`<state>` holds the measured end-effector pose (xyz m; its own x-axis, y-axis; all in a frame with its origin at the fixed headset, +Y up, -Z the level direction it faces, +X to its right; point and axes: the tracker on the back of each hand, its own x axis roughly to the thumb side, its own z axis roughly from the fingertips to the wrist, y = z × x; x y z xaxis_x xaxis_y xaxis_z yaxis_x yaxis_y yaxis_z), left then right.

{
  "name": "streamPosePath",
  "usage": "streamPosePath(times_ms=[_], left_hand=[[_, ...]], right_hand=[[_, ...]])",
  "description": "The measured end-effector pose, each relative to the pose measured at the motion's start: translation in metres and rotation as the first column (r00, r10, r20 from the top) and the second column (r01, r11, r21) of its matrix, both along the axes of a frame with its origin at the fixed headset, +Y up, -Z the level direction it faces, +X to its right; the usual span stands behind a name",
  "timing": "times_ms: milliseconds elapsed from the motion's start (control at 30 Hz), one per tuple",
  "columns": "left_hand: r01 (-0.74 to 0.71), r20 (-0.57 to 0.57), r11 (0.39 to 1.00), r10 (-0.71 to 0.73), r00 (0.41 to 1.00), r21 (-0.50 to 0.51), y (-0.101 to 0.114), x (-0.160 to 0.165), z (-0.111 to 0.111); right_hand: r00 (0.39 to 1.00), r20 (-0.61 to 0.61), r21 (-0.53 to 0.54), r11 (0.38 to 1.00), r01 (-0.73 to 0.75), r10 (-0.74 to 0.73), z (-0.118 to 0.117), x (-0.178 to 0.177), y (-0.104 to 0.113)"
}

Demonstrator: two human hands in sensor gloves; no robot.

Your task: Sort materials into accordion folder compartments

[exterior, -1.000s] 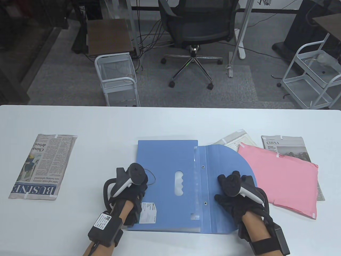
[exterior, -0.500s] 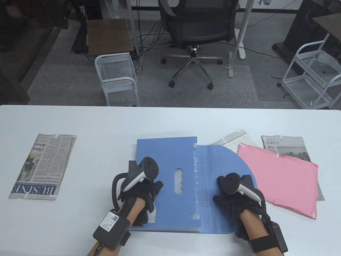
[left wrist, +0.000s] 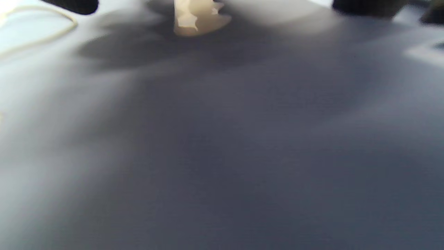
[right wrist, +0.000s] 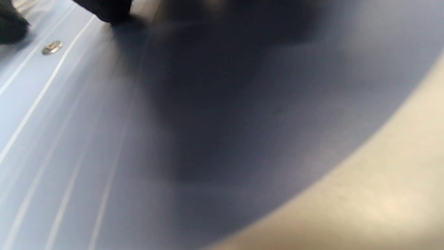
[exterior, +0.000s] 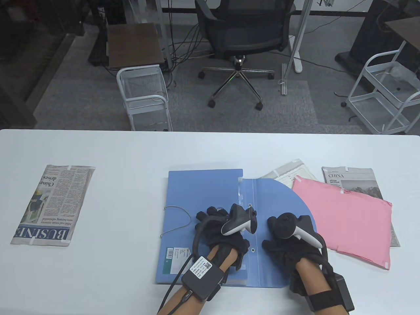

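Note:
The blue accordion folder [exterior: 200, 197] lies flat on the white table [exterior: 131, 151], its rounded flap [exterior: 282, 200] folded open to the right. My left hand [exterior: 223, 229] rests on the folder body over the handle slot, fingers [exterior: 210, 215] spread and holding nothing. My right hand [exterior: 282, 242] presses flat on the flap beside a rivet [exterior: 253, 250]. The left wrist view is a blur of blue folder [left wrist: 222, 139] with the slot [left wrist: 197, 17] at the top. The right wrist view shows the flap [right wrist: 242, 121] and a rivet [right wrist: 52, 47].
A loose elastic cord [exterior: 178, 220] lies on the folder's left part. A pink envelope [exterior: 347, 220] lies right of the flap, over a folded newspaper [exterior: 352, 180] and another paper [exterior: 290, 172]. A second folded newspaper [exterior: 52, 205] lies at the far left.
My left hand has moved right from the folder's left edge to its middle by the handle slot, uncovering the cord and the label. My right hand has stayed on the flap.

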<state>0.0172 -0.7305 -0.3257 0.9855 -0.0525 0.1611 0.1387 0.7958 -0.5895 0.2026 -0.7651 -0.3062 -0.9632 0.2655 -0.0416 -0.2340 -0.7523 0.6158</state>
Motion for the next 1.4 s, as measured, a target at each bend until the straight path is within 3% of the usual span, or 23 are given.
streamPosePath(times_ms=[133,200,333,533,667,733,867,1200,1400], left_hand=[[-0.113,-0.077,0.993,0.110,0.991,-0.032,0.008,-0.017,0.000],[-0.254,-0.142,0.966,0.246,0.959,-0.042,0.011,-0.028,-0.001],[-0.508,-0.250,0.858,0.478,0.842,-0.071,0.017,-0.053,-0.007],[-0.700,-0.284,0.712,0.684,0.671,0.061,0.043,-0.092,-0.004],[-0.796,-0.295,0.579,0.802,0.519,0.174,0.055,-0.122,0.002],[-0.800,-0.297,0.536,0.836,0.461,0.270,0.059,-0.136,0.005],[-0.855,-0.295,0.411,0.899,0.323,0.316,0.059,-0.159,0.008],[-0.941,-0.279,0.027,0.957,-0.072,0.338,0.049,-0.237,0.009],[-0.932,-0.279,-0.134,0.931,-0.235,0.336,0.033,-0.266,0.009]], right_hand=[[1.000,0.004,-0.011,1.000,0.008,-0.008,0.000,0.000,0.001],[1.000,0.002,-0.012,1.000,0.003,-0.003,0.000,0.000,0.001],[1.000,0.003,-0.013,1.000,0.004,-0.004,0.000,0.000,0.001],[1.000,0.005,-0.011,1.000,0.005,-0.005,-0.001,-0.001,0.001],[1.000,0.009,-0.008,1.000,0.007,-0.007,-0.001,-0.001,0.002],[1.000,0.005,-0.004,1.000,-0.002,0.002,-0.002,-0.001,0.002],[1.000,0.008,-0.002,1.000,-0.004,0.004,-0.002,-0.002,0.002],[1.000,0.009,0.003,1.000,-0.007,0.007,-0.002,-0.002,0.002],[1.000,0.011,0.005,1.000,-0.007,0.007,-0.002,-0.002,0.002]])
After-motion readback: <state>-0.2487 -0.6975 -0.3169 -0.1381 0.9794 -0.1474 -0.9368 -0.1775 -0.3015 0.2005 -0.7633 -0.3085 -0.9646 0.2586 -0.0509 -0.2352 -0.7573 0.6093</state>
